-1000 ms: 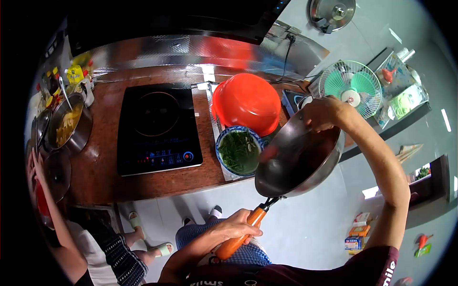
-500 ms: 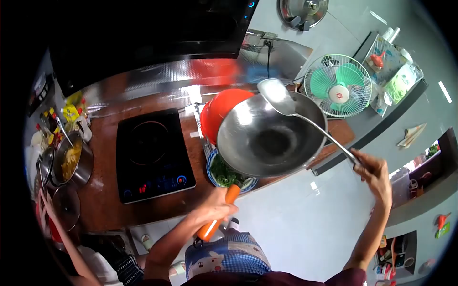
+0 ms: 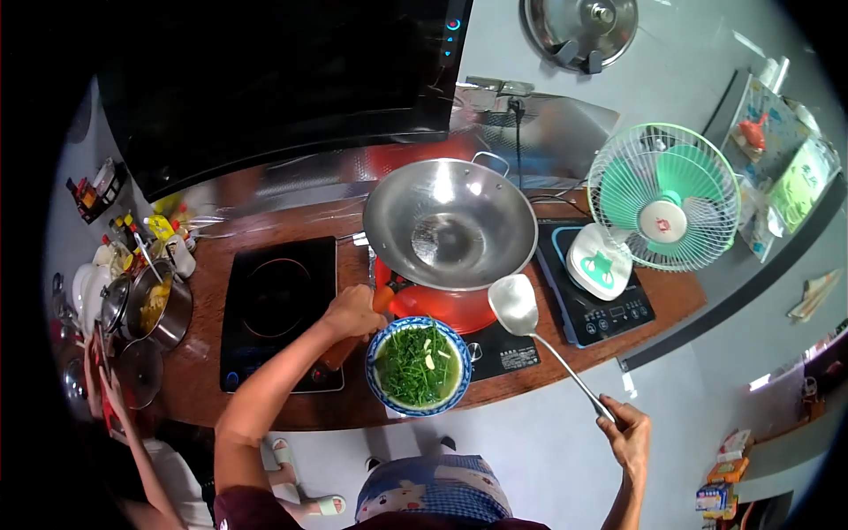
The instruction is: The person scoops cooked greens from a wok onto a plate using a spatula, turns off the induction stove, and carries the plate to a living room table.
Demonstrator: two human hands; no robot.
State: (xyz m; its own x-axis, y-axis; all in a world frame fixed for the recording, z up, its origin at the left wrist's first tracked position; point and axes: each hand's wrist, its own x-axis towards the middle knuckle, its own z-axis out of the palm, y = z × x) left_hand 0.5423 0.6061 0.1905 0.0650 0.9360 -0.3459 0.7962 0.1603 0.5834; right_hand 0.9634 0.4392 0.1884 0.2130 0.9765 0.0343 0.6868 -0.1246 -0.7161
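Observation:
My left hand [image 3: 352,314] is wrapped around the orange handle [image 3: 340,353] of a steel wok [image 3: 402,221]. The wok is over a red basin [image 3: 450,305] at the back of the counter, and its inside shows no food. In my right hand [image 3: 627,433] is the long thin handle of a metal wok spatula [image 3: 515,305]. Its blade is by the near right side of the wok; whether they touch I cannot tell. At the counter's front edge sits a blue-and-white bowl [image 3: 372,371] of leafy greens [image 3: 411,367] in broth with pale pieces.
To the left lies a black induction cooktop [image 3: 278,296], then a steel pot [image 3: 181,309] of yellowish food. Another person's hand [image 3: 110,384] is near that pot. On the right are a second cooktop [image 3: 609,322] carrying a white-and-green item [image 3: 601,265], and a green fan [image 3: 662,199].
The wok has moved back from above the bowl to over the red basin, uncovering the greens. The spatula has come down from above the wok to its near right side.

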